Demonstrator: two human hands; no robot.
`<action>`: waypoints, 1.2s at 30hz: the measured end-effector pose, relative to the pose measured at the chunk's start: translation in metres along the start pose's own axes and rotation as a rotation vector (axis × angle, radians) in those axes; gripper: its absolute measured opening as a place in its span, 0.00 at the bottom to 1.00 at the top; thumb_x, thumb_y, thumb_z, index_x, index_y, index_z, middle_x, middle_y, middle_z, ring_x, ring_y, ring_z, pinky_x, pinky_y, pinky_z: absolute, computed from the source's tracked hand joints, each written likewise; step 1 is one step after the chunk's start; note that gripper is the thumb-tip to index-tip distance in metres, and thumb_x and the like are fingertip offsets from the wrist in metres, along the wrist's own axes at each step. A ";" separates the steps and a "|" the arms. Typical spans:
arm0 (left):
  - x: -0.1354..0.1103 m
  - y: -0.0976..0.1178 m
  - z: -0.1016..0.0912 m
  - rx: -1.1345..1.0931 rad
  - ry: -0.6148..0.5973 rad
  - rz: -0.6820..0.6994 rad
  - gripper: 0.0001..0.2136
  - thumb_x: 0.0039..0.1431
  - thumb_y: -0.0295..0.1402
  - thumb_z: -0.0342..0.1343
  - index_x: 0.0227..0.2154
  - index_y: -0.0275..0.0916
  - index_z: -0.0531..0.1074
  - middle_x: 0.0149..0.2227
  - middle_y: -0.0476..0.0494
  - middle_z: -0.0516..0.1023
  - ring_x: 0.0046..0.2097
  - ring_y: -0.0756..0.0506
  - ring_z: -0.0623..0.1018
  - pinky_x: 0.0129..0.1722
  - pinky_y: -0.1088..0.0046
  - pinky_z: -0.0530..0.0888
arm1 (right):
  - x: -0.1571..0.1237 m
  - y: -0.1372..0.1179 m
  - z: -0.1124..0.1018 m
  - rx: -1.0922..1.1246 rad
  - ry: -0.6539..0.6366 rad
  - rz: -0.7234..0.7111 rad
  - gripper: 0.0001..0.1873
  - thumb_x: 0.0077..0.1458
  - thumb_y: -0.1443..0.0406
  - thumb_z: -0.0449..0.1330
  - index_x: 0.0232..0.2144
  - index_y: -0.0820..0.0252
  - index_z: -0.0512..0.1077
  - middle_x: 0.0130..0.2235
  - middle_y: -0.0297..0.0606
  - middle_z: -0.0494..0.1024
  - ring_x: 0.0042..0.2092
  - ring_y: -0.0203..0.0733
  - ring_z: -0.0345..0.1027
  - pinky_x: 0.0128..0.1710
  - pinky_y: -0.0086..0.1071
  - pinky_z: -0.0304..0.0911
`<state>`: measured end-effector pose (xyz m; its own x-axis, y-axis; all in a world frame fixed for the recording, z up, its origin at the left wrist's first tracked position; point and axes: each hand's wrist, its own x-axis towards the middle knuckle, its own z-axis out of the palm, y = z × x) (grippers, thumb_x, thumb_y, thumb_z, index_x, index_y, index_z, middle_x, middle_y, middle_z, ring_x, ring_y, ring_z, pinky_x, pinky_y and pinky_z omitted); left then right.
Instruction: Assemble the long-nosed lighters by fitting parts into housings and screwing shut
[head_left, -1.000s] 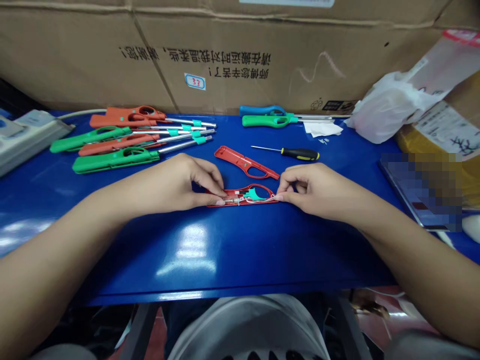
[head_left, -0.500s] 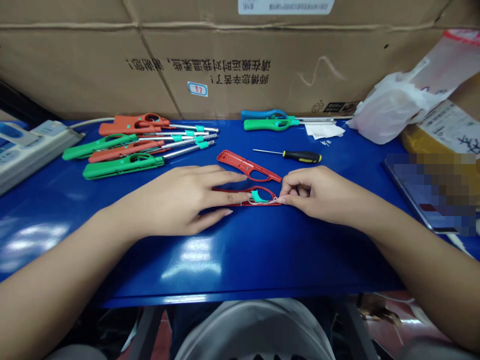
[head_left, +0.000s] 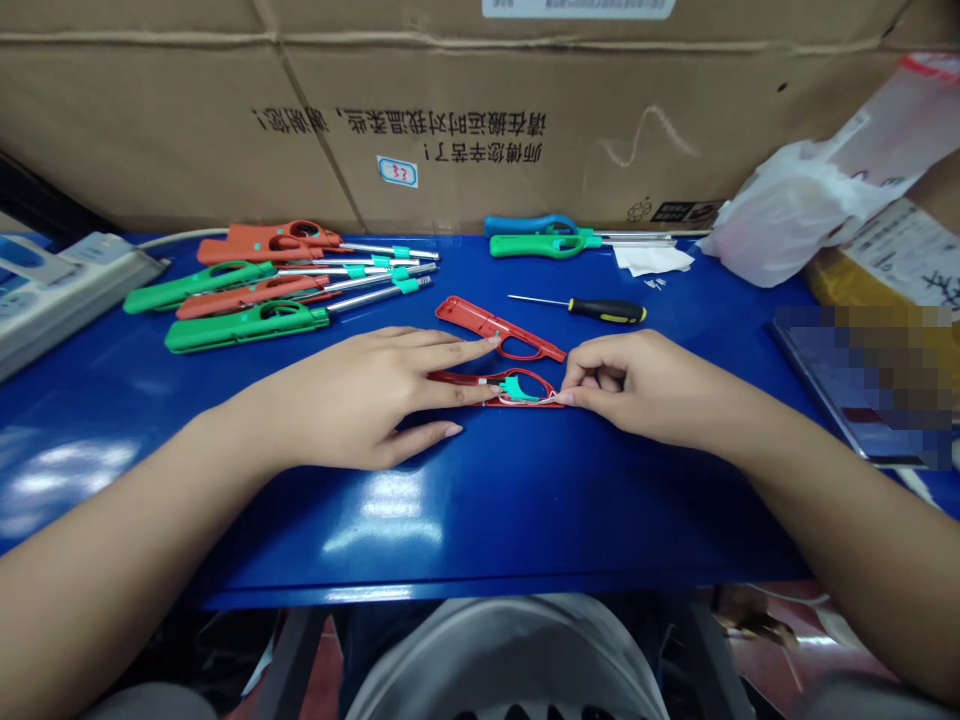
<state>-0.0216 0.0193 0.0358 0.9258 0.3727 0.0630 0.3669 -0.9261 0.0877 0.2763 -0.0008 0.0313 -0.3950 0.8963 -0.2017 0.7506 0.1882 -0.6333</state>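
Flat on the blue table lies one red half of a lighter casing (head_left: 551,381) with a teal trigger (head_left: 514,388) set in it. A thin pale wire (head_left: 534,402) runs along its near edge below the trigger. My left hand (head_left: 375,395) is spread palm down over the casing's left part, a fingertip touching it beside the trigger. At the casing's right end, my right hand (head_left: 626,385) pinches the wire between thumb and forefinger. Just beyond lies the other red casing half (head_left: 480,318), tilted to the right, near my left forefinger.
Several orange and green lighters (head_left: 247,327) lie at the back left, beside a power strip (head_left: 67,290). A screwdriver (head_left: 607,311), green lighter (head_left: 536,245), blue lighter (head_left: 517,226) and white paper (head_left: 654,260) are behind. A plastic bag (head_left: 780,215) and phone (head_left: 847,400) are at right.
My left forefinger has shifted slightly, its tip now at the far casing half. My right hand keeps its pinch at the casing's right end. The view has tilted a little.
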 end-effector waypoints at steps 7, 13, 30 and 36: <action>0.004 -0.011 0.004 -0.188 0.104 -0.021 0.19 0.70 0.35 0.55 0.62 0.44 0.72 0.58 0.42 0.79 0.59 0.40 0.77 0.59 0.65 0.75 | 0.000 -0.002 0.000 -0.006 -0.014 0.039 0.10 0.58 0.61 0.62 0.26 0.57 0.76 0.21 0.28 0.67 0.25 0.34 0.58 0.24 0.31 0.52; 0.001 -0.022 0.009 -0.327 0.122 -0.063 0.15 0.67 0.38 0.60 0.54 0.41 0.78 0.48 0.42 0.81 0.50 0.44 0.80 0.50 0.73 0.76 | 0.000 0.001 -0.002 0.001 -0.016 0.070 0.09 0.57 0.61 0.62 0.26 0.57 0.76 0.22 0.28 0.66 0.25 0.33 0.57 0.23 0.30 0.51; 0.046 -0.060 0.007 -0.263 0.112 -0.095 0.17 0.69 0.37 0.55 0.57 0.40 0.76 0.57 0.37 0.79 0.58 0.39 0.76 0.61 0.57 0.71 | 0.001 0.005 -0.007 0.030 -0.022 0.055 0.10 0.54 0.60 0.67 0.26 0.60 0.76 0.23 0.30 0.71 0.26 0.33 0.60 0.25 0.28 0.53; 0.068 -0.069 -0.004 -0.353 -0.019 -0.154 0.21 0.65 0.42 0.58 0.57 0.39 0.76 0.51 0.38 0.81 0.49 0.44 0.80 0.48 0.70 0.75 | -0.001 0.001 -0.012 0.058 -0.055 0.069 0.07 0.54 0.63 0.67 0.27 0.61 0.77 0.20 0.28 0.70 0.22 0.31 0.61 0.23 0.27 0.54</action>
<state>0.0159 0.1091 0.0375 0.8652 0.5014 0.0047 0.4504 -0.7813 0.4321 0.2834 0.0032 0.0399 -0.3731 0.8827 -0.2857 0.7457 0.1021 -0.6585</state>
